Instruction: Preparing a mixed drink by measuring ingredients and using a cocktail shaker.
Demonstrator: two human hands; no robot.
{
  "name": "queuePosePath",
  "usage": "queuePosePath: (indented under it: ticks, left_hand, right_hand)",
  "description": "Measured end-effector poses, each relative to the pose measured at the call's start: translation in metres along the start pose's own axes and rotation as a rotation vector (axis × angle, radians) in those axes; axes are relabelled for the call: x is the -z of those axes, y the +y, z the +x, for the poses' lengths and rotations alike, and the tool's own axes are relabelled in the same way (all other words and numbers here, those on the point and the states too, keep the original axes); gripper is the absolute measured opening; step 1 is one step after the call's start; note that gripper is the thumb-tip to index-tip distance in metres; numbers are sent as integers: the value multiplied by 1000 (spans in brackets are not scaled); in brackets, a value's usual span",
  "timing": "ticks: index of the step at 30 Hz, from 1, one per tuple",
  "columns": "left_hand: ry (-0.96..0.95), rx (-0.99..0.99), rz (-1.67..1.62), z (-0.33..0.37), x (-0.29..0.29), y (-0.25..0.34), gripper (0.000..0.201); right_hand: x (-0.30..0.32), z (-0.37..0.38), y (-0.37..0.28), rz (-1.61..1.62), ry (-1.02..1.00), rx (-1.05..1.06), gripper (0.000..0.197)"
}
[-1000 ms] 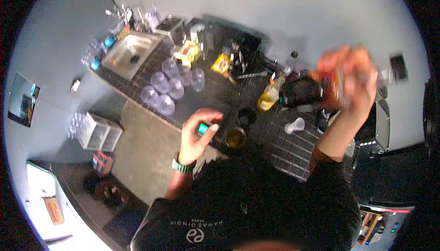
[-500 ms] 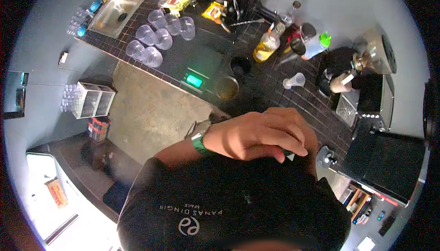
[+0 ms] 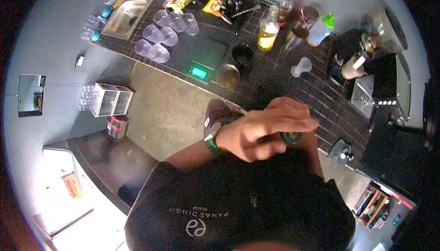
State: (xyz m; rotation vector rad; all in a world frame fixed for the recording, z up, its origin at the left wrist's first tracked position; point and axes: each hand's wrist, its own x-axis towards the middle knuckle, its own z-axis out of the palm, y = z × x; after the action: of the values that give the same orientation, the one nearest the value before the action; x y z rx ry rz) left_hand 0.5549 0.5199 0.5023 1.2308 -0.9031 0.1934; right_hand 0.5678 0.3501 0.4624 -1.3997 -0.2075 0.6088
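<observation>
In front of my chest, my left hand (image 3: pixel 250 134) is closed, its thumb and fingers around a small dark round thing (image 3: pixel 291 137) with greenish marks. Most of that thing is hidden, and its kind is unclear. My right hand (image 3: pixel 289 106) sits just behind the left one, fingers curled and largely covered by it; what it grips is hidden. A watch with a green strap (image 3: pixel 211 143) is on my left wrist. Just beyond that wrist shows a dark rounded shape (image 3: pixel 219 110) with a small white patch, which I cannot identify.
Along the dark tiled counter (image 3: pixel 270 79) stand several clear plastic cups (image 3: pixel 153 34), a scale with a lit green display (image 3: pixel 199 72), a round container (image 3: pixel 228 76), a black cup (image 3: pixel 242 55), a yellow-filled bottle (image 3: pixel 267 35), a small clear measuring cup (image 3: pixel 301 67) and a sink (image 3: pixel 121 19).
My hands have shifted slightly right in the picture. The left fingers have lifted and spread from the thumb, so more of the dark round thing shows. The whole view has turned a little.
</observation>
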Motion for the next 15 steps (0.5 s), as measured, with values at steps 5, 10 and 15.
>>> queuePosePath:
  ticks: [5,10,15]
  left_hand:
    - [-9,86,131,-9,-9,2,60]
    - [-55,6,119,7,-10,-2,66]
    - [-52,163,251,-6,-10,-12,47]
  right_hand:
    - [22,-9,-1,-498,-95,146,37]
    - [35,0,8,-420,-83,380,32]
    - [37,3,11,-649,-104,496,33]
